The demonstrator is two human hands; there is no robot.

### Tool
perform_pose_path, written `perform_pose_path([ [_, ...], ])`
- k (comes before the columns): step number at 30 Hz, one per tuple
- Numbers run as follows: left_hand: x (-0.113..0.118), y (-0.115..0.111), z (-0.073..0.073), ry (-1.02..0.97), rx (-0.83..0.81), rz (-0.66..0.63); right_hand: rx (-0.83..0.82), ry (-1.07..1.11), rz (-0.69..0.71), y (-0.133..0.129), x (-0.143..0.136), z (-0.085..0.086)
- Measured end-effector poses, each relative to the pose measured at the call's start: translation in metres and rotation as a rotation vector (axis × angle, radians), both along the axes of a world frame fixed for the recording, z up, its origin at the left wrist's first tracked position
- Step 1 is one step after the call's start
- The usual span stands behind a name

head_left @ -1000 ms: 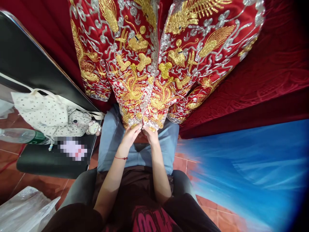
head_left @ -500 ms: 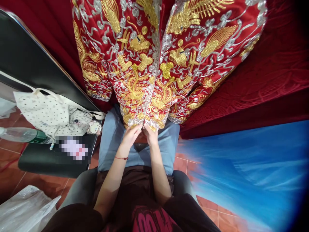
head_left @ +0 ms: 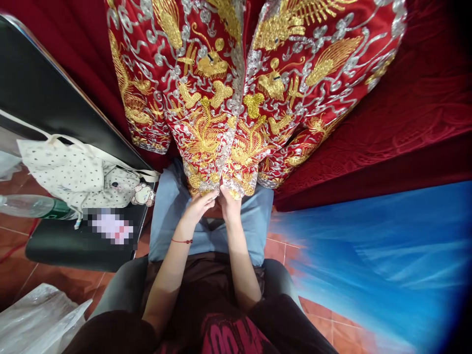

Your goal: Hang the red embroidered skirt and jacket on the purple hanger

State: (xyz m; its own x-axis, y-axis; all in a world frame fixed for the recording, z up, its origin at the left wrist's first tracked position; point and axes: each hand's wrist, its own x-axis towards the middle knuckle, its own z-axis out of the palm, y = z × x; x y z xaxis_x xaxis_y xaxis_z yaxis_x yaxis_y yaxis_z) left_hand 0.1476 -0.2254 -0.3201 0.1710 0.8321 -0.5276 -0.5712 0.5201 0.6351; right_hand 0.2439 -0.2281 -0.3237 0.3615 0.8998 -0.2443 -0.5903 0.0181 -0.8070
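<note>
Red satin jacket [head_left: 239, 98], raised gold embroidery [head_left: 206, 135] — left hand [head_left: 200, 205], right hand [head_left: 230, 204], both pinching its glittering hem [head_left: 239, 189].

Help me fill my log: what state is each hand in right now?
Left hand: closed, holding the embroidered garment by its edge.
Right hand: closed, holding that same edge.

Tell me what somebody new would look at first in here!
Probably the shiny red jacket, covered in gold and silver decorations, filling the top middle; the left hand and right hand hold its bottom edge. Next might come the bright blue cloth, spread across the lower right. Over on the left, a white spotted bag sits on a black chair.
</note>
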Motion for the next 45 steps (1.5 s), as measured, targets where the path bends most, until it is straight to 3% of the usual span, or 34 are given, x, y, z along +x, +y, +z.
perform_pose_path([
  [3,0.002,-0.002,-0.002,0.116,0.079,-0.046,-0.025,-0.068,-0.064,0.001,-0.002,-0.001],
  [5,0.008,-0.004,-0.003,0.193,0.136,-0.003,-0.044,-0.086,-0.112,0.001,-0.004,-0.002],
  [10,0.029,-0.012,0.002,0.378,0.322,0.344,-0.129,-0.069,-0.185,-0.001,-0.012,0.000],
  [12,0.030,-0.015,0.009,0.509,0.425,0.422,-0.151,-0.048,-0.199,-0.002,-0.015,0.003],
  [18,0.010,-0.014,0.020,0.794,0.599,0.182,-0.125,0.000,-0.187,0.000,-0.013,0.007],
  [24,-0.005,-0.006,0.004,0.750,0.531,0.218,-0.106,0.034,-0.109,0.001,-0.014,0.008],
  [33,-0.001,-0.002,0.016,0.781,0.539,0.341,-0.047,0.052,-0.085,-0.002,-0.023,0.002],
  [41,0.012,-0.006,0.002,0.904,0.596,0.393,0.036,0.129,-0.049,-0.006,-0.025,0.001],
  [45,0.014,-0.008,0.003,0.981,0.676,0.377,0.034,0.115,-0.062,-0.005,-0.025,0.001],
])
